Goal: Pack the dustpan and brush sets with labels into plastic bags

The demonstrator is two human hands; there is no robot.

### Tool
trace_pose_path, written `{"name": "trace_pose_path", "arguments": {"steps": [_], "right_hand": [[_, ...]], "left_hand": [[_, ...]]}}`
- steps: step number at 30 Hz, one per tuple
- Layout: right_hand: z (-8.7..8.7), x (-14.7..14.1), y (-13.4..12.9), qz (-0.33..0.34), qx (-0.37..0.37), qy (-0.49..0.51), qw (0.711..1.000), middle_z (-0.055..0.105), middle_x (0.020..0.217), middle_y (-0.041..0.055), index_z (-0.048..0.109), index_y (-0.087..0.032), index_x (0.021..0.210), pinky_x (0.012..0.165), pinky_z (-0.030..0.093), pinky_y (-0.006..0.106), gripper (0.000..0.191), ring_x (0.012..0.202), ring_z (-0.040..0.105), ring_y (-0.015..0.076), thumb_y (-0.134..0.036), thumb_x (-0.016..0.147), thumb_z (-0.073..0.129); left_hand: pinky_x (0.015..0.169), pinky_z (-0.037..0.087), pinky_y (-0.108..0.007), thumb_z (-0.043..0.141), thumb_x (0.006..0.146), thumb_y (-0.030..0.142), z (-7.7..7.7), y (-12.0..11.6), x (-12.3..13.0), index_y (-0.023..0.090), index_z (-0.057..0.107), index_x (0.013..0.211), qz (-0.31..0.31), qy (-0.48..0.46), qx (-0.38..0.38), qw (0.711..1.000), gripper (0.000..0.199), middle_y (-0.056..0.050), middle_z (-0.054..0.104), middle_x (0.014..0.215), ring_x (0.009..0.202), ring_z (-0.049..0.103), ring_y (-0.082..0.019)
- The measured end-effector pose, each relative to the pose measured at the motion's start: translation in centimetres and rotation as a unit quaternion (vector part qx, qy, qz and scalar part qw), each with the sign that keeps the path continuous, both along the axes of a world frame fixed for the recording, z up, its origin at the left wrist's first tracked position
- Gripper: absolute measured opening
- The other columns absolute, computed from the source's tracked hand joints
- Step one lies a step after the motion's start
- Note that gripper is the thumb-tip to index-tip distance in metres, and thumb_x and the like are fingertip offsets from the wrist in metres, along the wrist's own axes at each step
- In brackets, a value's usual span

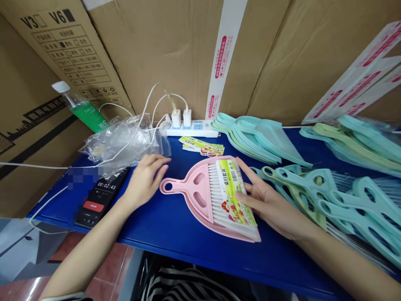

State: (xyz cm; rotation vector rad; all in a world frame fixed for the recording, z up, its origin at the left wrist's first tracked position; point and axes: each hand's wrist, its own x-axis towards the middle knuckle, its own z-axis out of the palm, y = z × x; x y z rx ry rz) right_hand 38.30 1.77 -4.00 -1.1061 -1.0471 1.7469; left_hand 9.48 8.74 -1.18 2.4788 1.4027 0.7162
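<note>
A pink dustpan (184, 209) lies on the blue table with a matching pink hand brush (204, 184) nested in it, its white bristles towards the right. Across the bristles sits a yellow-green printed label card (233, 188). My right hand (266, 200) grips the card at its right side, thumb over its face and index finger at its upper corner; whether the fingers also touch the pan is unclear. My left hand (145, 179) hovers just left of the handle loop, fingers loosely bent and apart, holding nothing.
Several label cards (202, 146) lie behind the pan, near a power strip (200, 128) with chargers. Turquoise and green dustpans (250, 133) and brushes (354, 200) are piled right. Left are plastic bags (125, 138), a phone (102, 196) and a bottle (87, 113). Cardboard boxes (175, 50) stand behind.
</note>
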Motion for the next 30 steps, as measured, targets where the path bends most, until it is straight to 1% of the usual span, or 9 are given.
{"name": "trace_pose_path", "arguments": {"steps": [3,6,9,14,18,20,23,26,30], "right_hand": [[0.3,0.5,0.1,-0.019,-0.001,-0.014,1.000,0.069,0.119,0.0068,0.001,-0.036,0.155,0.078,0.057,0.036,0.113,0.096,0.069,0.0230,-0.049,0.072,0.077],[0.5,0.9,0.2,-0.040,-0.008,-0.019,0.999,0.068,0.121,0.0064,-0.007,-0.037,0.153,0.078,0.057,0.037,0.118,0.094,0.070,0.0231,-0.050,0.071,0.077],[0.6,1.2,0.4,-0.045,-0.008,-0.026,0.999,0.067,0.122,0.0066,-0.009,-0.038,0.153,0.079,0.057,0.038,0.116,0.094,0.070,0.0236,-0.049,0.073,0.075],[0.7,1.2,0.4,-0.049,-0.012,-0.033,0.998,0.067,0.121,0.0056,-0.007,-0.038,0.153,0.082,0.056,0.039,0.117,0.096,0.069,0.0234,-0.048,0.072,0.076],[0.8,1.2,0.4,-0.060,-0.012,-0.036,0.998,0.067,0.121,0.0052,-0.006,-0.038,0.154,0.081,0.056,0.037,0.119,0.095,0.069,0.0224,-0.049,0.070,0.078],[0.8,1.3,0.5,-0.063,-0.011,-0.034,0.997,0.068,0.120,0.0042,-0.004,-0.039,0.154,0.079,0.057,0.036,0.118,0.093,0.070,0.0221,-0.047,0.069,0.078],[0.9,1.4,0.5,-0.067,-0.009,-0.031,0.997,0.068,0.119,0.0039,-0.002,-0.039,0.154,0.077,0.057,0.037,0.114,0.092,0.070,0.0223,-0.046,0.071,0.077],[1.1,1.5,0.5,-0.069,-0.006,-0.030,0.997,0.068,0.120,0.0046,-0.005,-0.038,0.154,0.082,0.056,0.039,0.115,0.095,0.070,0.0228,-0.046,0.073,0.075],[1.2,1.6,0.5,-0.056,0.001,-0.036,0.998,0.067,0.123,0.0053,-0.010,-0.036,0.153,0.085,0.056,0.040,0.113,0.102,0.068,0.0239,-0.046,0.076,0.072]], "left_hand": [[0.095,0.046,-0.052,0.041,0.093,0.024,0.2,0.7,-1.0,0.016,0.068,0.112,0.123,0.128,0.139,0.974,0.035,-0.017,0.063,0.118,0.108,0.057,-0.033],[0.096,0.046,-0.053,0.041,0.089,0.016,-0.1,1.2,-1.9,0.016,0.071,0.109,0.158,0.217,0.133,0.954,0.036,-0.021,0.056,0.131,0.124,0.050,-0.039],[0.095,0.046,-0.052,0.039,0.088,0.012,-0.5,1.2,-1.9,0.016,0.069,0.114,0.176,0.257,0.105,0.945,0.040,-0.021,0.056,0.133,0.128,0.048,-0.040],[0.083,0.050,-0.048,0.035,0.089,0.010,0.1,0.9,-1.4,0.009,0.060,0.127,0.192,0.297,0.101,0.930,0.045,-0.022,0.070,0.107,0.103,0.065,-0.037],[0.075,0.048,-0.045,0.034,0.088,0.011,0.6,1.0,-1.6,0.010,0.065,0.117,0.186,0.305,0.143,0.923,0.042,-0.018,0.071,0.085,0.089,0.065,-0.036],[0.073,0.047,-0.043,0.035,0.087,0.010,0.5,1.0,-1.6,0.013,0.069,0.107,0.159,0.297,0.161,0.928,0.040,-0.016,0.070,0.083,0.085,0.064,-0.034],[0.072,0.046,-0.039,0.039,0.085,0.008,0.2,0.7,-1.2,0.018,0.071,0.101,0.055,0.272,0.162,0.947,0.036,-0.011,0.069,0.083,0.082,0.063,-0.029],[0.071,0.046,-0.036,0.042,0.084,0.008,-0.1,0.3,-0.5,0.019,0.071,0.098,-0.066,0.248,0.138,0.957,0.033,-0.008,0.067,0.084,0.077,0.061,-0.023],[0.075,0.046,-0.036,0.044,0.085,0.009,-0.1,-0.4,0.1,0.018,0.072,0.088,-0.148,0.204,0.088,0.964,0.030,-0.006,0.066,0.081,0.077,0.056,-0.020]]}}
